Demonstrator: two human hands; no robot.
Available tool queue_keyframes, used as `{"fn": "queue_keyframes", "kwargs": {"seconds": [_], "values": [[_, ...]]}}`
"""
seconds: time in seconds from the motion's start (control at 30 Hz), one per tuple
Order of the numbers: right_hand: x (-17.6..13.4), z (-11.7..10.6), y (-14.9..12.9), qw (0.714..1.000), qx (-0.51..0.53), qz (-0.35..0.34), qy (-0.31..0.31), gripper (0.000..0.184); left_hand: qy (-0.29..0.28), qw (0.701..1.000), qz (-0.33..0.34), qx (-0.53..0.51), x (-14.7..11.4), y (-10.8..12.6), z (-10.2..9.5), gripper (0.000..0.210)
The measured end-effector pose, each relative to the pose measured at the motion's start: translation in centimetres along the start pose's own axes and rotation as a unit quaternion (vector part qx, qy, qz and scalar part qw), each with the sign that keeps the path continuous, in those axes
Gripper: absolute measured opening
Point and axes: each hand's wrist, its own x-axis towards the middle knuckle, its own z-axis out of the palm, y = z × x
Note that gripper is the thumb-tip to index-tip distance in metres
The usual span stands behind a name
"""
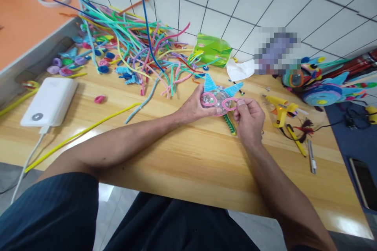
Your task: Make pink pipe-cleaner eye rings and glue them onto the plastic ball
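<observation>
1. Pink fuzzy loop (pixel 224 102): my right hand (pixel 250 119) pinches its outer end, thumb against finger, at the front of a shiny ball (pixel 219 93) with blue ears (pixel 209 82).
2. My left hand (pixel 192 106) is clamped round the ball's other side, over the table (pixel 176 164); a firm, light grip should stop it turning.
3. I'd match height and tilt to the other pink loop (pixel 208 104).
4. Whether mine is attached, I can't quite tell, so gentle handling suits.
</observation>
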Motion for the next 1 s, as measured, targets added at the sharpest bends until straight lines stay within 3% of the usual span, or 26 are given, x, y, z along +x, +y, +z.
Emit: {"fn": "queue_keyframes", "kwargs": {"seconds": [0.37, 0.6, 1.0], "values": [[0.0, -0.1, -1.1, 0.996, 0.067, -0.054, 0.001, 0.03, -0.012, 1.0, 0.0, -0.014, 0.0, 0.1, -0.1, 0.086], [-0.1, -0.8, -0.1, 0.997, -0.001, -0.068, -0.025, 0.019, -0.017, 0.999, 0.018, -0.038, 0.1, -0.4, 0.0, 0.087], [-0.4, -0.4, 0.8, 0.996, -0.046, -0.065, -0.032, 0.02, -0.014, 0.999, -0.001, -0.052, 0.1, -0.5, 0.0, 0.092]]}}
